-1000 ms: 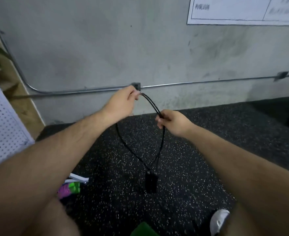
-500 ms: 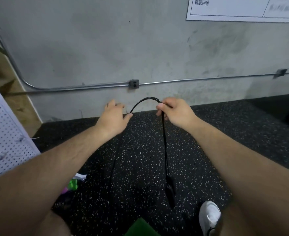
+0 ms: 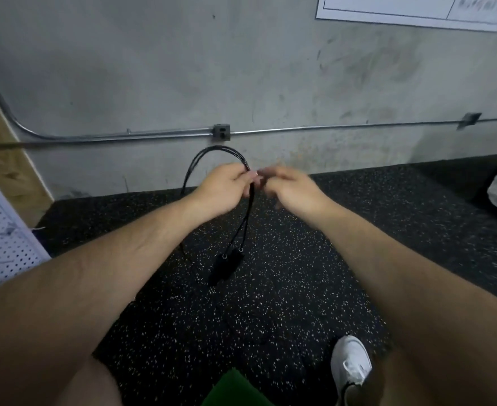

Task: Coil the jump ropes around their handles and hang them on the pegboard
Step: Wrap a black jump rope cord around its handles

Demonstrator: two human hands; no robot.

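Pinching the folded jump rope (image 3: 251, 206) in my left hand (image 3: 222, 187), I'd match loop lengths above the dangling handles (image 3: 226, 266) (right hand (image 3: 295, 193) blurred, grip unclear).

No words can be read. The white poster (image 3: 402, 8) on the gray wall (image 3: 183, 68) has some dark marks in one box (too blurry to make out).
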